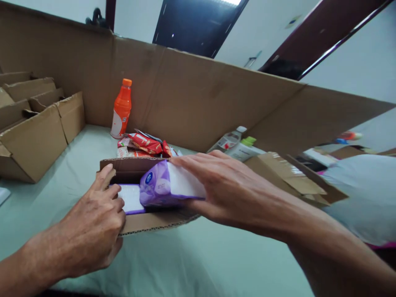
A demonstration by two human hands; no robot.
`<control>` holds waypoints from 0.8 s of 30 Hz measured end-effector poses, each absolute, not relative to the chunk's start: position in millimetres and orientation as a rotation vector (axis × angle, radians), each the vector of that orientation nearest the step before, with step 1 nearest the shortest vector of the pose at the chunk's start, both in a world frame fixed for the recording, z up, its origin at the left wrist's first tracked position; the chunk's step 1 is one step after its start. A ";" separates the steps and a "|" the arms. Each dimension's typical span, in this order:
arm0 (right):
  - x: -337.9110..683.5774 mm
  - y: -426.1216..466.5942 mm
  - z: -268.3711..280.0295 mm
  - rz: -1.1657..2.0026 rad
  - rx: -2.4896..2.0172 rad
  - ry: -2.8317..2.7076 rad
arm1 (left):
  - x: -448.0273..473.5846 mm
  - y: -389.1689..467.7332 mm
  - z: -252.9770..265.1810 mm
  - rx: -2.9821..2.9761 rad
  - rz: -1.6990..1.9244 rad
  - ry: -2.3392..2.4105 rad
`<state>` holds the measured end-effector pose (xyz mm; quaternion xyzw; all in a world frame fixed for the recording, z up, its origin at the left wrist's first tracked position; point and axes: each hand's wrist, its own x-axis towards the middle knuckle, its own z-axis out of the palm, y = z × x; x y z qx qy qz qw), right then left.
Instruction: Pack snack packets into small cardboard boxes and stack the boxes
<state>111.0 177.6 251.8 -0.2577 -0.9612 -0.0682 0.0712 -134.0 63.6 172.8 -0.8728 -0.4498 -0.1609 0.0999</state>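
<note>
A small open cardboard box [154, 221] stands on the pale green cloth in front of me. My left hand [93, 222] is closed on its left side, fingers bent over the edge. Between the thumb and fingers of my right hand [222, 185] is a purple and white tissue pack [157, 185], tilted, its left end inside the box's opening. Another white tissue pack with purple edges [131, 198] lies in the box at the left, beside my left fingers. The right end of the box is hidden behind my right hand.
Red snack packets [144, 143] lie behind the box, beside an upright orange bottle [122, 109]. Divided cardboard boxes [40, 136] stand at the left. Farther right are a clear bottle [227, 140], a white bottle with a green cap [244, 150] and another carton [278, 173]. A tall cardboard wall [192, 99] runs behind.
</note>
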 end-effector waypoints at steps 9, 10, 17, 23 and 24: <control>97.9 180.8 252.0 -0.212 -0.660 -2.967 | -127.3 66.0 178.0 -2.476 -0.343 -1.356; 92.3 181.1 246.8 -0.203 -0.712 -3.002 | -127.4 66.7 177.4 -2.470 -0.339 -1.355; 74.4 203.7 198.2 0.120 -0.897 -3.259 | -133.7 67.9 169.6 -2.529 -0.443 -1.298; 122.3 192.4 212.1 0.050 -0.807 -2.672 | -147.9 50.5 162.0 -2.478 -0.810 -1.274; 131.1 190.0 214.0 0.062 -0.852 -2.553 | -149.4 45.7 158.0 -2.443 -0.898 -1.294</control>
